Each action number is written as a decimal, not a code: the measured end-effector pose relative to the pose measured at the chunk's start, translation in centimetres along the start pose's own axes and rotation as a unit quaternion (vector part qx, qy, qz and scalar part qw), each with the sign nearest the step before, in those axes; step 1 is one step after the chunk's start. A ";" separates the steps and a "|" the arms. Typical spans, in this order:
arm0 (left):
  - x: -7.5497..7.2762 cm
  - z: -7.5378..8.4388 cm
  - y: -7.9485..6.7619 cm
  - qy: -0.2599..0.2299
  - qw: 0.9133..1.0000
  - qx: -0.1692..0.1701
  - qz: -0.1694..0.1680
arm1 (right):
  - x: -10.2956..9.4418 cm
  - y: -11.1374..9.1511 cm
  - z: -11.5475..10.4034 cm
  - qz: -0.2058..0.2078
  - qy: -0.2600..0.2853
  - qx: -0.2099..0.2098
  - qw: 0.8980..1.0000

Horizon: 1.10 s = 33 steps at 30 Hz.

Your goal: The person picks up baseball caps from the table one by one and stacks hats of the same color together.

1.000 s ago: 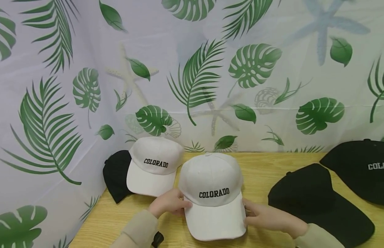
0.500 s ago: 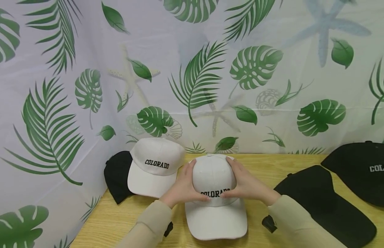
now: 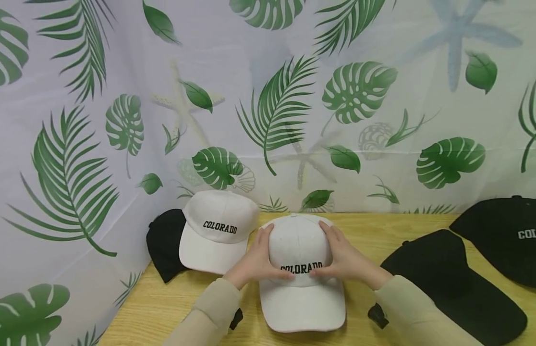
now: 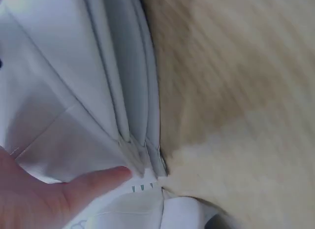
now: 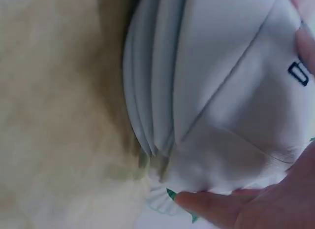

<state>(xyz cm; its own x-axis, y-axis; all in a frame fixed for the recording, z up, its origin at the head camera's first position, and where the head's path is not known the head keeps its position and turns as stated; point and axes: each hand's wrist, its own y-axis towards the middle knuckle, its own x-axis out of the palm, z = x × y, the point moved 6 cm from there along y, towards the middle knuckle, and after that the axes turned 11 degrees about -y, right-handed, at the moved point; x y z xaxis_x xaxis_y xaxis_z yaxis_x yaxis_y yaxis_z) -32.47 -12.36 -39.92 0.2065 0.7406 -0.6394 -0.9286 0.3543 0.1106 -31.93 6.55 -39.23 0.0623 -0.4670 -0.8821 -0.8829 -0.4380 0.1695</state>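
Observation:
A white baseball cap (image 3: 302,305) lettered COLORADO sits on the table, its brim toward me. Both wrist views show several white brims (image 4: 133,66) nested together, so it tops a stack of caps. My left hand (image 3: 261,257) holds the crown from the left, and my right hand (image 3: 346,257) holds it from the right. Both thumbs lie across the front, partly covering the lettering, while the other fingers reach along the crown's sides. In the right wrist view the right hand's fingers (image 5: 211,207) rest along the crown, away from the layered brims (image 5: 157,81).
On the left, another white COLORADO cap (image 3: 220,228) stands against a black cap (image 3: 164,245). Two black caps (image 3: 449,283) lie at the right, one partly outside the view. A leaf-print cloth (image 3: 294,120) hangs behind the wooden table (image 3: 164,307).
Both hands have moved from the sides of the brim up onto the crown, thumbs now on the lettering. Over the last half second they have hardly moved. The cap stays in place.

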 end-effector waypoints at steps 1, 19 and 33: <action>0.0 -0.3 -0.3 -0.013 1.000 -0.006 -0.007 | 0.1 -0.4 0.2 -0.009 0.012 0.008 1.000; 0.1 -2.9 -4.4 -0.211 0.951 -0.199 -0.108 | 2.5 -6.2 1.2 -0.218 0.293 0.199 0.909; -0.1 -3.0 -4.4 -0.217 0.955 -0.181 -0.094 | 3.1 -6.4 0.9 -0.201 0.299 0.207 0.909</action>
<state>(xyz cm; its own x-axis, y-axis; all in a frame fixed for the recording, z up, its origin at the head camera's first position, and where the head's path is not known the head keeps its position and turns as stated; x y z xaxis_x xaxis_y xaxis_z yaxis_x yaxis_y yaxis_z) -29.36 -15.65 -42.64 0.4148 0.8782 -0.2383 -0.8925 0.3416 -0.2947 -26.48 8.58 -43.48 0.5524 -0.7215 -0.4174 -0.8242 -0.3979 -0.4029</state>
